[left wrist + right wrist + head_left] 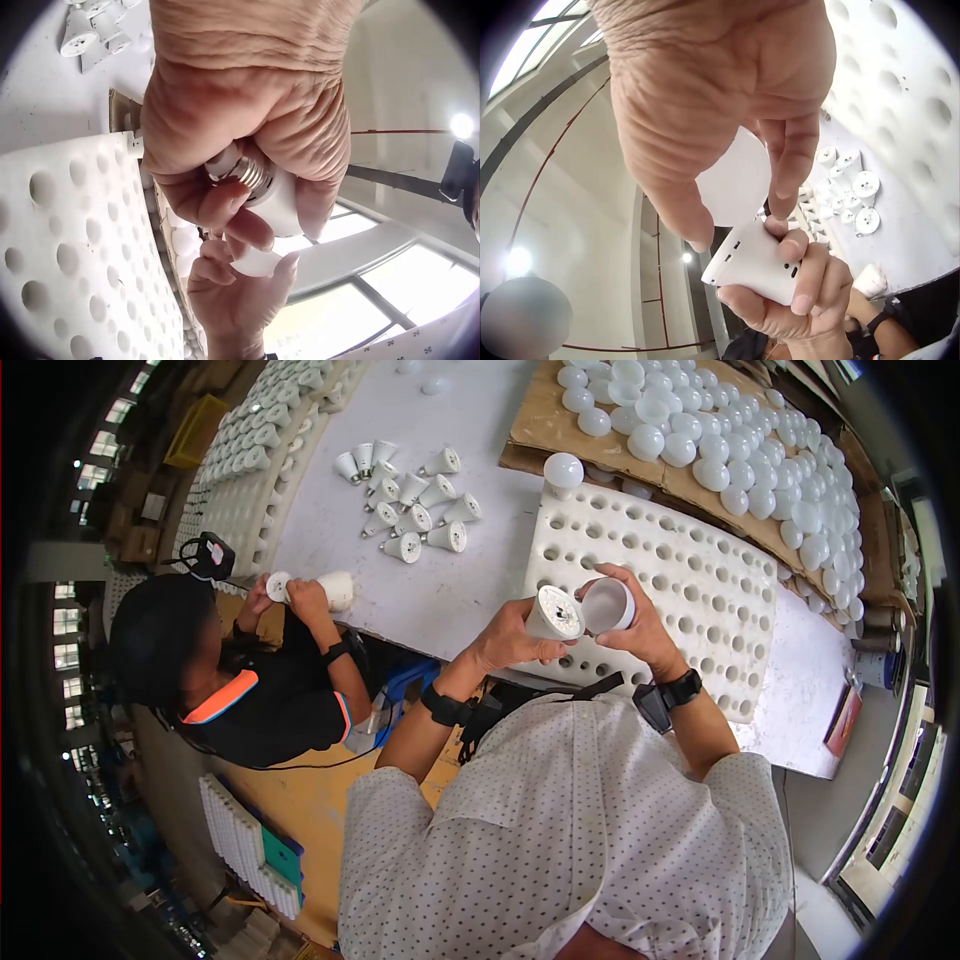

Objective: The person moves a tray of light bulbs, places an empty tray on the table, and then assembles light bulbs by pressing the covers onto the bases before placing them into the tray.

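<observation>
Above the near edge of a white foam tray (680,555), my left hand (508,637) grips a white bulb base (553,616), its round face with a small circuit turned up. The left wrist view shows the fingers round its metal screw end (253,177). Beside it my right hand (645,632) holds a white dome cover (608,607) by its sides, the hollow side toward the base. In the right wrist view the cover (739,180) meets or nearly meets the rim of the base (754,262); whether they touch, I cannot tell.
Many dome covers (712,475) lie on cardboard (540,430) at the back right, one (563,470) at the tray's corner. Several bulb bases (412,520) lie on the table (330,550). At the left, a person in black (270,690) holds white parts, near racks of bases (245,455).
</observation>
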Action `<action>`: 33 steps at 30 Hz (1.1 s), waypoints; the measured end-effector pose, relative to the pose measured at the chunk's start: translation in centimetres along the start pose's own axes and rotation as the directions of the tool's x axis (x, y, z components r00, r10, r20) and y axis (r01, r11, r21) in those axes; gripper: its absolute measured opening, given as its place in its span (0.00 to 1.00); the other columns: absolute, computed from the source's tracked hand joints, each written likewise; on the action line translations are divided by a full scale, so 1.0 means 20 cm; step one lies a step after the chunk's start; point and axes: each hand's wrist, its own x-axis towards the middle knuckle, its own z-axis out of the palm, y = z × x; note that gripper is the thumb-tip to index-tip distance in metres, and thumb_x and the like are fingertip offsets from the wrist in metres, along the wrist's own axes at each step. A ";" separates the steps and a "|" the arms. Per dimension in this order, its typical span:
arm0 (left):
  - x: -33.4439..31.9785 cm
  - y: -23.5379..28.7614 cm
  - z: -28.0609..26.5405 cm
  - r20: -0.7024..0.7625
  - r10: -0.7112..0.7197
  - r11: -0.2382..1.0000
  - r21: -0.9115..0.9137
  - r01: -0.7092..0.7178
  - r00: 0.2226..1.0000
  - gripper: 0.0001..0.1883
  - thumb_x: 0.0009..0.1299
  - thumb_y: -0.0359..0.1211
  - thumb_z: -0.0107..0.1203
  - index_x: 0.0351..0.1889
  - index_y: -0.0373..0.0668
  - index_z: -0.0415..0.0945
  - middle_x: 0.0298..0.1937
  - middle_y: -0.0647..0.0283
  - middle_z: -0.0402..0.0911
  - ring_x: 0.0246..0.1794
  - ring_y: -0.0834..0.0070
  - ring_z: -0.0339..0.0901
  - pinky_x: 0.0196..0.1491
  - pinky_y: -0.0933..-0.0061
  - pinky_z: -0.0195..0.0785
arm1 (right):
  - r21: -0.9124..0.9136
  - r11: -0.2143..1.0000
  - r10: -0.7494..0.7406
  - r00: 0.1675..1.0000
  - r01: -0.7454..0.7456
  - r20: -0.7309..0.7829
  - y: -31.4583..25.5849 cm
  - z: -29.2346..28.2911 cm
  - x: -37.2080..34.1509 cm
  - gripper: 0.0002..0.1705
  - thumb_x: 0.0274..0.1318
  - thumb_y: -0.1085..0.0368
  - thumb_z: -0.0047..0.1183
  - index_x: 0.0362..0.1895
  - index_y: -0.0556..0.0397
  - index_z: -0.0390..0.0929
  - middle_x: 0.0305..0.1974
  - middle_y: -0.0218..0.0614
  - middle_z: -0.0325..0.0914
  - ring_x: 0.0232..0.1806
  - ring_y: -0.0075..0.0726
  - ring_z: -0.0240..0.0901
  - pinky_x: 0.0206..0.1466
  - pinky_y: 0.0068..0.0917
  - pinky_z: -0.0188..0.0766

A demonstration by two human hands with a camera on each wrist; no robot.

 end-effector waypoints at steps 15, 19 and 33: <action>-0.04 -0.09 -0.06 -0.007 -0.037 0.998 0.043 0.037 0.999 0.25 0.50 0.33 0.63 0.45 0.31 0.69 0.33 0.56 0.78 0.27 0.77 0.75 0.22 0.83 0.69 | 0.032 0.999 -0.022 0.999 0.024 -0.047 0.10 0.06 0.00 0.44 0.30 0.70 0.65 0.57 0.50 0.57 0.47 0.33 0.69 0.50 0.28 0.65 0.54 0.26 0.62; -0.03 -0.09 -0.09 -0.003 -0.052 0.996 0.069 0.052 0.999 0.24 0.50 0.33 0.63 0.44 0.31 0.70 0.32 0.57 0.78 0.25 0.79 0.75 0.22 0.84 0.68 | 0.021 1.000 -0.009 0.999 0.010 -0.032 0.10 0.06 0.02 0.44 0.29 0.71 0.65 0.56 0.50 0.58 0.46 0.32 0.69 0.49 0.27 0.65 0.55 0.26 0.61; -0.04 -0.01 -0.08 0.000 -0.171 0.957 0.238 0.166 0.985 0.24 0.50 0.36 0.65 0.42 0.33 0.71 0.31 0.63 0.78 0.23 0.81 0.73 0.21 0.83 0.68 | -0.483 0.874 -0.019 0.997 0.053 0.074 0.00 0.10 0.01 0.42 0.26 0.65 0.69 0.52 0.50 0.62 0.46 0.37 0.68 0.47 0.39 0.68 0.50 0.31 0.65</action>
